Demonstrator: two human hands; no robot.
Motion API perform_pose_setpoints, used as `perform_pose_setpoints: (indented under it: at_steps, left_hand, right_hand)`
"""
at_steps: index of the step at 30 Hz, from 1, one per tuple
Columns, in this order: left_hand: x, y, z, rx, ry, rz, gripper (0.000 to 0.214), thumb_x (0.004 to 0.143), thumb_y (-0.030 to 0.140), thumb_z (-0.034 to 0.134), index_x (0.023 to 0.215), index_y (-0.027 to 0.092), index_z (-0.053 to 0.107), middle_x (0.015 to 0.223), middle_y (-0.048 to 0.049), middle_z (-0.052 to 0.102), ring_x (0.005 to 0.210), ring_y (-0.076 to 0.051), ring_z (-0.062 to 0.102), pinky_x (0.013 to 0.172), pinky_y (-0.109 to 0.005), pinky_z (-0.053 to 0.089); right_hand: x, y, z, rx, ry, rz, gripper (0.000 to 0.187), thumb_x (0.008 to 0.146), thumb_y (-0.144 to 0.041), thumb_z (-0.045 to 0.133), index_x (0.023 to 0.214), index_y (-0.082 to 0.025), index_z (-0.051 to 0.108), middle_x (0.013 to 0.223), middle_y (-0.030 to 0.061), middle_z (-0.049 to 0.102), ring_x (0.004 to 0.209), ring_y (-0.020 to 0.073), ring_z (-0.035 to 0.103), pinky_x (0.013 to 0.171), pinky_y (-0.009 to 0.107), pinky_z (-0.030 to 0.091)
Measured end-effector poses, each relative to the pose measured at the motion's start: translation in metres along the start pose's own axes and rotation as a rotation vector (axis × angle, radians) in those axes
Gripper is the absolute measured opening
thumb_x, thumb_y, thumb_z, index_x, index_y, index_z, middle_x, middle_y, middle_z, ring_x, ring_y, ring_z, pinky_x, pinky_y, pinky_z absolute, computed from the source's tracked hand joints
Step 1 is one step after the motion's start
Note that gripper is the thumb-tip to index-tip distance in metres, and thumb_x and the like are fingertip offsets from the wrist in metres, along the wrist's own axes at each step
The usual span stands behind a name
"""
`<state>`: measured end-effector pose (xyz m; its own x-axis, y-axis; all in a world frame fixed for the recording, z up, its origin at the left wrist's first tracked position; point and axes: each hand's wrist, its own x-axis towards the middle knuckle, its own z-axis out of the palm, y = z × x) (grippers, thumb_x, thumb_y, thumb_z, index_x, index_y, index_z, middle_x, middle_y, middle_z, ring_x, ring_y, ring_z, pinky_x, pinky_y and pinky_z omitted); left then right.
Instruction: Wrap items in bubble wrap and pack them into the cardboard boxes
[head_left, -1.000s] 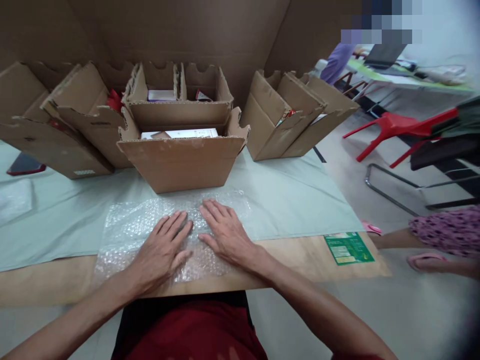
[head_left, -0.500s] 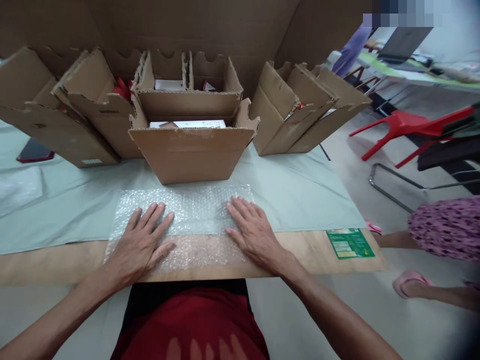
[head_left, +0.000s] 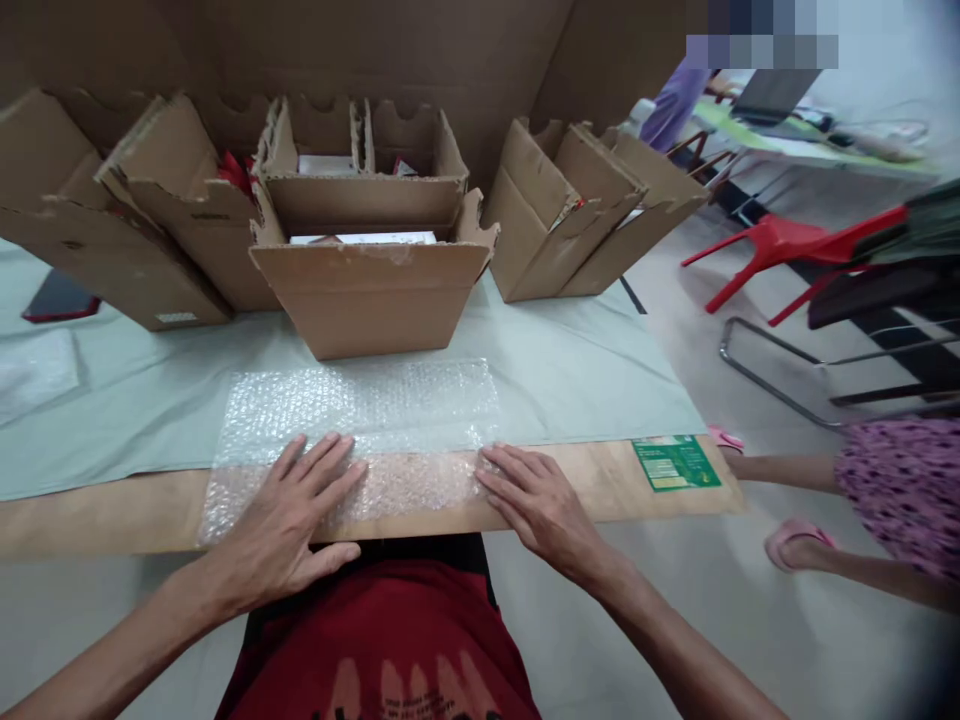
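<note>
A clear sheet of bubble wrap (head_left: 360,410) lies flat, partly on the pale green cloth and partly over the bare wooden table edge. On its near left part rests my left hand (head_left: 300,520), open, with fingers spread and the thumb out past the table edge. At the near right corner, my right hand (head_left: 544,510) is open too, its fingertips touching the wrap and its thumb hidden. Neither hand grips anything. Just beyond the wrap stands a cardboard box (head_left: 371,295) with a flat white item (head_left: 375,239) inside.
Cut cardboard bins (head_left: 180,220) stand at the left, more bins (head_left: 555,220) at the right. A dark phone (head_left: 60,297) and folded clear plastic (head_left: 37,370) lie on the cloth (head_left: 585,380). A green card (head_left: 675,463) sits near the table's right end. A person in pink slippers (head_left: 799,545) stands beyond.
Both hands have slid back toward me over the bubble wrap, to the table's near edge. The wrap keeps its place on the table. The view has shifted slightly.
</note>
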<state>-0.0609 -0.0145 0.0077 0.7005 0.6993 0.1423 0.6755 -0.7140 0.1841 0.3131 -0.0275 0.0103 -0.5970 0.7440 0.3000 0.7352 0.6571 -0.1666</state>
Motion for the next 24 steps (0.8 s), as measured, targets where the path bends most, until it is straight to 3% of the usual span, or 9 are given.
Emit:
perform_pose_setpoints:
  at_steps: [4, 8, 10, 13, 15, 19, 21, 24]
  left_hand:
    - [-0.006, 0.000, -0.002, 0.030, 0.014, -0.031, 0.076, 0.090, 0.052, 0.065, 0.156, 0.022, 0.042, 0.160, -0.0162, 0.048, 0.148, -0.036, 0.046, 0.124, -0.059, 0.028]
    - [-0.027, -0.017, -0.015, -0.026, 0.069, -0.097, 0.053, 0.094, 0.031, 0.055, 0.147, 0.028, 0.054, 0.144, -0.0076, 0.067, 0.135, -0.029, 0.061, 0.124, -0.056, 0.031]
    - [-0.036, -0.029, -0.025, -0.104, 0.117, -0.232, 0.039, 0.095, 0.031, 0.051, 0.131, 0.030, 0.066, 0.127, -0.0029, 0.076, 0.125, -0.027, 0.068, 0.116, -0.050, 0.045]
    - [-0.034, -0.046, -0.044, -0.256, 0.075, -0.586, 0.033, 0.093, 0.050, 0.057, 0.111, 0.029, 0.075, 0.109, -0.0008, 0.081, 0.102, -0.027, 0.076, 0.083, -0.035, 0.062]
    - [-0.021, -0.053, -0.053, -0.337, 0.052, -0.747, 0.039, 0.087, 0.058, 0.061, 0.103, 0.027, 0.076, 0.102, -0.0014, 0.082, 0.085, -0.025, 0.076, 0.068, -0.031, 0.060]
    - [0.011, -0.061, -0.054, -0.338, 0.089, -0.828, 0.043, 0.081, 0.056, 0.059, 0.105, 0.024, 0.074, 0.082, -0.0015, 0.078, 0.060, -0.020, 0.067, 0.065, -0.032, 0.057]
    - [0.022, -0.064, -0.048, -0.229, 0.068, -0.808, 0.047, 0.084, 0.052, 0.055, 0.116, 0.021, 0.071, 0.084, -0.0034, 0.076, 0.063, -0.021, 0.067, 0.070, -0.035, 0.057]
    - [0.025, -0.067, -0.038, 0.001, 0.062, -0.738, 0.057, 0.091, 0.048, 0.046, 0.132, 0.013, 0.063, 0.104, -0.0132, 0.073, 0.090, -0.030, 0.070, 0.083, -0.043, 0.055]
  right_hand:
    - [0.015, 0.000, 0.002, 0.017, 0.167, -0.080, 0.027, 0.095, -0.002, 0.052, 0.111, -0.016, 0.069, 0.112, 0.0124, 0.080, 0.100, 0.0255, 0.073, 0.084, 0.043, 0.055]
    - [0.028, 0.004, -0.026, 0.216, 0.271, 0.037, 0.015, 0.098, -0.010, 0.057, 0.104, -0.020, 0.068, 0.086, 0.0041, 0.078, 0.077, 0.0186, 0.070, 0.077, 0.035, 0.056]
    - [0.034, 0.008, -0.040, 0.294, 0.259, 0.153, 0.011, 0.099, -0.017, 0.059, 0.102, -0.022, 0.069, 0.086, 0.0031, 0.078, 0.078, 0.0181, 0.071, 0.076, 0.033, 0.056]
    - [0.041, 0.019, -0.051, 0.362, 0.214, 0.344, 0.012, 0.097, -0.027, 0.062, 0.105, -0.023, 0.071, 0.090, 0.0033, 0.078, 0.083, 0.0187, 0.073, 0.074, 0.031, 0.057]
    - [0.045, 0.027, -0.049, 0.401, 0.152, 0.405, 0.023, 0.093, -0.031, 0.066, 0.114, -0.023, 0.069, 0.091, 0.0028, 0.077, 0.083, 0.0191, 0.073, 0.073, 0.030, 0.057]
    - [0.046, 0.037, -0.028, 0.364, 0.043, 0.425, 0.037, 0.090, -0.030, 0.065, 0.127, -0.023, 0.066, 0.090, 0.0025, 0.076, 0.083, 0.0210, 0.072, 0.081, 0.035, 0.057]
    - [0.044, 0.040, -0.016, 0.238, 0.060, 0.451, 0.033, 0.092, -0.029, 0.061, 0.124, -0.021, 0.067, 0.093, 0.0054, 0.078, 0.086, 0.0243, 0.073, 0.084, 0.041, 0.056]
    - [0.040, 0.045, -0.006, 0.047, 0.085, 0.448, 0.038, 0.093, -0.034, 0.061, 0.128, -0.019, 0.065, 0.117, 0.0133, 0.076, 0.104, 0.0321, 0.071, 0.089, 0.049, 0.054]
